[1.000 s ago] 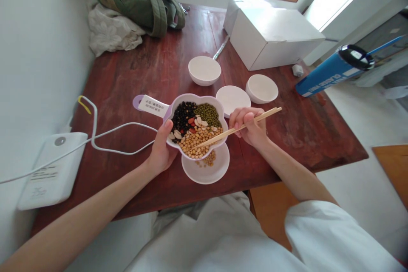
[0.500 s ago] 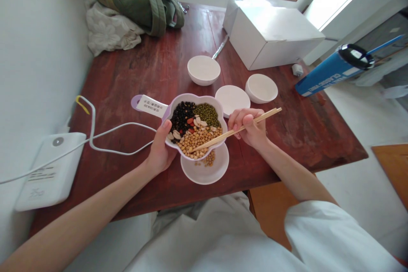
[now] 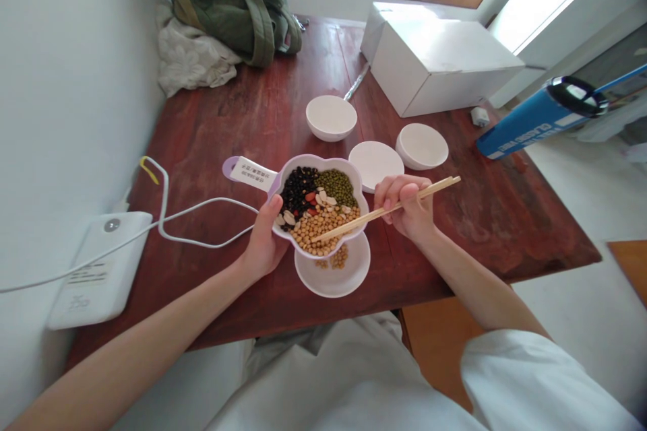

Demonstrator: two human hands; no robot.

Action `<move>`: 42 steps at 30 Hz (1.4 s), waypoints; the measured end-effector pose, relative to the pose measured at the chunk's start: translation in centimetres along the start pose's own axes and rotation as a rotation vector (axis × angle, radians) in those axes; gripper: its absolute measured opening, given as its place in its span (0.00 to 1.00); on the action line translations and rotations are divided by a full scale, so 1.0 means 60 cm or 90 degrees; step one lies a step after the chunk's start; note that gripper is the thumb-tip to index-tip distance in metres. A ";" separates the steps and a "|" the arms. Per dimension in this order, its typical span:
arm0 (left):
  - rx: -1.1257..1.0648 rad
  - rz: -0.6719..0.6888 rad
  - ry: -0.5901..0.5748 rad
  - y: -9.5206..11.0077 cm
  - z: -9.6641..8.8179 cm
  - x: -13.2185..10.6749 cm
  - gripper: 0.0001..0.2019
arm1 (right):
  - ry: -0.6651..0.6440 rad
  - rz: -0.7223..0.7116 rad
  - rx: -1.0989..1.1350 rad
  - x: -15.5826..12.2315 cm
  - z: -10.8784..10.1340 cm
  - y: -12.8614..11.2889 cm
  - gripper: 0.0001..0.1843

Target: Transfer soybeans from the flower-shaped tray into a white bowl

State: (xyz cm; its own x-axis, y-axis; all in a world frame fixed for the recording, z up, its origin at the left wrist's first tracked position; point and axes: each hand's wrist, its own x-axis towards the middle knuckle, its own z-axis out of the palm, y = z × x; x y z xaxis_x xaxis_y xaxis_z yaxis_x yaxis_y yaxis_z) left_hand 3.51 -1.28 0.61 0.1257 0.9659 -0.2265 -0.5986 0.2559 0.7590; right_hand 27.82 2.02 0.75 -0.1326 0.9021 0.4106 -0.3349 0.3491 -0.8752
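Lilac bowl: my flower-shaped bowl [image 3: 354,178] is lifted just above the table, tipped a little toward me, its near rim over a white dish.
Contents: black beans at the far left, green mung beans at the far right, yellow soybeans [image 3: 318,227] along the near side, with pale slivers and a few red bits in the middle.
Left hand: my left hand [image 3: 265,242] grips the bowl's left rim, thumb on top of the edge, fingers curled underneath.
Right hand: my right hand [image 3: 407,205] sits just to the right of the bowl, fingers pinched around a pair of chopsticks.
Chopsticks: the wooden chopsticks [image 3: 391,209] slant down to the left, their tips resting among the soybeans near the bowl's front lip.
White dish: the white dish [image 3: 333,276] sits on the table right under the bowl, with a few soybeans lying in it.
Other dishes: three more white bowls [image 3: 331,118] stand beyond my hands.
Table: the red wooden table [image 3: 212,128] also carries a white box [image 3: 439,64] and a white charger [image 3: 96,269] with its cable.
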 end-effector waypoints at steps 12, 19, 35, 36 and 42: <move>-0.031 -0.012 -0.012 -0.002 -0.004 0.000 0.25 | -0.032 0.023 -0.011 -0.004 -0.003 0.005 0.29; -0.043 -0.011 -0.006 -0.006 -0.005 0.003 0.25 | -0.044 0.038 -0.020 -0.003 -0.002 0.004 0.33; -0.036 0.007 -0.016 -0.002 -0.002 0.003 0.23 | -0.023 0.049 0.006 -0.001 0.002 0.005 0.33; -0.034 0.013 -0.015 -0.002 -0.002 0.003 0.23 | -0.020 0.053 0.004 0.000 0.002 0.004 0.34; -0.039 0.011 0.003 0.000 0.000 0.003 0.23 | -0.018 0.045 0.013 0.001 0.003 0.003 0.33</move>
State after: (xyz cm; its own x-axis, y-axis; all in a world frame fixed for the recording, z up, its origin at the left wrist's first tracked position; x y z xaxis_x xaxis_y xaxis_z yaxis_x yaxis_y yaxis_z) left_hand 3.53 -1.12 0.56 0.1111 0.9698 -0.2173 -0.6483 0.2365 0.7237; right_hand 27.61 2.11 0.65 -0.1829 0.9168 0.3549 -0.3425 0.2790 -0.8971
